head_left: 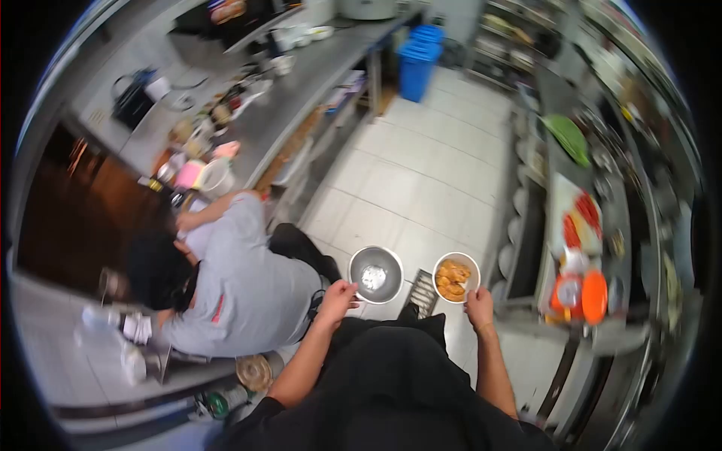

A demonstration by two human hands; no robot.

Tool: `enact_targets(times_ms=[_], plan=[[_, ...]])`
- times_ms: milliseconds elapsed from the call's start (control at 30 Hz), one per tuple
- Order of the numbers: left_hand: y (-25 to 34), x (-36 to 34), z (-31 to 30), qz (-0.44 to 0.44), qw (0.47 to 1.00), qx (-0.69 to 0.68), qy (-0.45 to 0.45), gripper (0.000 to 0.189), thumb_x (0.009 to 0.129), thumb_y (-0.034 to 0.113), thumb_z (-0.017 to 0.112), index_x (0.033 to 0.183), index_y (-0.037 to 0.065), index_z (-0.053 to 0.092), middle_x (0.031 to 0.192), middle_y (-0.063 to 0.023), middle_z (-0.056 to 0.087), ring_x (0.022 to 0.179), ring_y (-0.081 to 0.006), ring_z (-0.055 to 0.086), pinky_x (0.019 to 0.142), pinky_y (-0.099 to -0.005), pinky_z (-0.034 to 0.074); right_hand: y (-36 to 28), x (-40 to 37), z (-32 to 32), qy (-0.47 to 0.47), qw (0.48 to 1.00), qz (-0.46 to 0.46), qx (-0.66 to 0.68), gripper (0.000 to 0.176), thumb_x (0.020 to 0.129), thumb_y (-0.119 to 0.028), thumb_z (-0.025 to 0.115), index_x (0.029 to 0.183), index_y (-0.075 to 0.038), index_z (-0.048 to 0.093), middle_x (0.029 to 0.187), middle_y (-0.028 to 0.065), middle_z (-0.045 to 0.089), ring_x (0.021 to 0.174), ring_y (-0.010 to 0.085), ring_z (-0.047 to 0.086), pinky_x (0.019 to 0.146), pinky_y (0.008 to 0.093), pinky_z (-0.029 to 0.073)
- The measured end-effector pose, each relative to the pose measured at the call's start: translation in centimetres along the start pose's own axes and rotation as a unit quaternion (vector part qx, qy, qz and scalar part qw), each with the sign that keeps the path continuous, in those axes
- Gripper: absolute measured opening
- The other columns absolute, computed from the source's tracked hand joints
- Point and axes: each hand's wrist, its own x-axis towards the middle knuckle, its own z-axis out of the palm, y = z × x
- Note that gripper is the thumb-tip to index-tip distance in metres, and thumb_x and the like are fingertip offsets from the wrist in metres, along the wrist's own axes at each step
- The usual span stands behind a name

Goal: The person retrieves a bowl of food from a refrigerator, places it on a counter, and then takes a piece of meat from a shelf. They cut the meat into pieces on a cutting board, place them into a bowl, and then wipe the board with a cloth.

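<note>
A metal bowl (376, 275) hangs over the floor, its lower left rim pinched in my left hand (338, 302). The bowl looks empty apart from light reflections. On the other side, my right hand (479, 307) grips the lower right rim of a white round container (471, 265). Orange-brown pieces of food (452, 280) lie inside that container. Bowl and container are held apart, with a floor drain grate (423, 293) visible between them.
A co-worker in a grey shirt (248, 286) leans over the left counter (280, 113). Blue bins (418, 64) stand at the far end. The right counter (553, 169) carries a green item (568, 138), red food (588, 213) and an orange lid (594, 296).
</note>
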Motion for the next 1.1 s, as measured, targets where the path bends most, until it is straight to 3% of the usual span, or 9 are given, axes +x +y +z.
enact_targets(times_ms=[133, 367, 433, 567, 633, 867, 900, 933, 1100], plan=[[3.8, 4.2, 0.5, 0.010, 0.995, -0.072, 0.067, 0.020, 0.104, 0.025, 0.064, 0.095, 0.007, 0.058, 0.087, -0.0041, 0.065, 0.076, -0.0141, 0.066, 0.067, -0.0290, 0.056, -9.0, 11.4, 2.6, -0.108, 0.991, -0.068, -0.035, 0.023, 0.098, -0.017, 0.054, 0.090, 0.003, 0.061, 0.071, 0.0092, 0.064, 0.059, 0.0165, 0.064, 0.051, 0.0324, 0.053], [5.7, 15.9, 0.0, -0.015, 0.981, -0.136, 0.136, 0.021, 0.103, 0.025, 0.064, 0.096, 0.005, 0.060, 0.088, -0.0049, 0.065, 0.077, -0.0145, 0.066, 0.066, -0.0293, 0.057, -24.1, 27.4, 14.9, -0.198, 0.962, -0.180, -0.060, 0.029, 0.096, -0.020, 0.054, 0.085, 0.005, 0.064, 0.069, 0.0179, 0.067, 0.058, 0.0257, 0.066, 0.057, 0.0414, 0.053], [6.6, 19.8, 0.0, -0.039, 0.978, -0.154, 0.138, 0.022, 0.103, 0.024, 0.064, 0.096, 0.005, 0.060, 0.087, -0.0050, 0.065, 0.077, -0.0145, 0.066, 0.066, -0.0296, 0.058, -29.3, 30.6, 19.3, -0.231, 0.944, -0.210, -0.101, 0.028, 0.099, -0.021, 0.053, 0.091, 0.004, 0.062, 0.073, 0.0120, 0.065, 0.060, 0.0182, 0.063, 0.052, 0.0339, 0.053], [9.5, 27.3, -1.5, -0.039, 0.977, -0.155, 0.142, 0.022, 0.102, 0.024, 0.066, 0.096, 0.004, 0.060, 0.085, -0.0049, 0.063, 0.075, -0.0131, 0.065, 0.064, -0.0274, 0.057, -39.1, 36.6, 31.6, -0.259, 0.925, -0.251, -0.124, 0.030, 0.093, -0.023, 0.055, 0.090, 0.006, 0.066, 0.083, 0.0260, 0.070, 0.080, 0.0403, 0.070, 0.076, 0.0490, 0.055], [11.7, 30.2, -2.5, -0.042, 0.975, -0.157, 0.154, 0.021, 0.102, 0.023, 0.066, 0.095, 0.004, 0.059, 0.084, -0.0049, 0.063, 0.075, -0.0129, 0.065, 0.063, -0.0268, 0.057, -43.5, 38.7, 37.9, -0.292, 0.912, -0.255, -0.131, 0.032, 0.092, -0.024, 0.058, 0.094, 0.006, 0.067, 0.093, 0.0298, 0.070, 0.090, 0.0462, 0.069, 0.084, 0.0515, 0.055], [16.6, 35.6, -7.1, -0.022, 0.971, -0.107, 0.213, 0.017, 0.101, 0.019, 0.067, 0.095, 0.003, 0.062, 0.084, -0.0053, 0.065, 0.074, -0.0129, 0.064, 0.063, -0.0284, 0.058, -56.7, 39.3, 54.1, -0.368, 0.861, -0.270, -0.224, 0.030, 0.089, -0.027, 0.062, 0.100, -0.002, 0.074, 0.107, 0.0243, 0.073, 0.103, 0.0378, 0.071, 0.090, 0.0483, 0.057], [17.2, 35.8, -7.3, -0.023, 0.968, -0.110, 0.226, 0.017, 0.101, 0.018, 0.067, 0.094, 0.003, 0.062, 0.084, -0.0053, 0.065, 0.073, -0.0132, 0.064, 0.062, -0.0288, 0.058, -54.7, 40.5, 58.6, -0.345, 0.795, -0.410, -0.284, 0.032, 0.091, -0.029, 0.062, 0.101, -0.001, 0.074, 0.109, 0.0235, 0.071, 0.102, 0.0383, 0.070, 0.090, 0.0486, 0.056], [17.0, 36.3, -7.7, -0.022, 0.965, -0.131, 0.226, 0.017, 0.101, 0.018, 0.067, 0.093, 0.004, 0.061, 0.083, -0.0051, 0.064, 0.071, -0.0131, 0.064, 0.062, -0.0290, 0.058, -58.3, 38.7, 56.1, -0.363, 0.850, -0.303, -0.233, 0.030, 0.089, -0.029, 0.061, 0.101, -0.005, 0.075, 0.110, 0.0211, 0.072, 0.104, 0.0381, 0.070, 0.090, 0.0467, 0.057], [18.1, 38.5, -8.8, -0.059, 0.966, -0.142, 0.208, 0.019, 0.102, 0.017, 0.065, 0.088, 0.007, 0.056, 0.079, -0.0035, 0.062, 0.068, -0.0122, 0.063, 0.060, -0.0284, 0.056, -58.1, 38.8, 61.6, -0.352, 0.888, -0.225, -0.194, 0.027, 0.087, -0.025, 0.062, 0.090, -0.005, 0.079, 0.091, 0.0207, 0.075, 0.091, 0.0365, 0.074, 0.078, 0.0461, 0.059]])
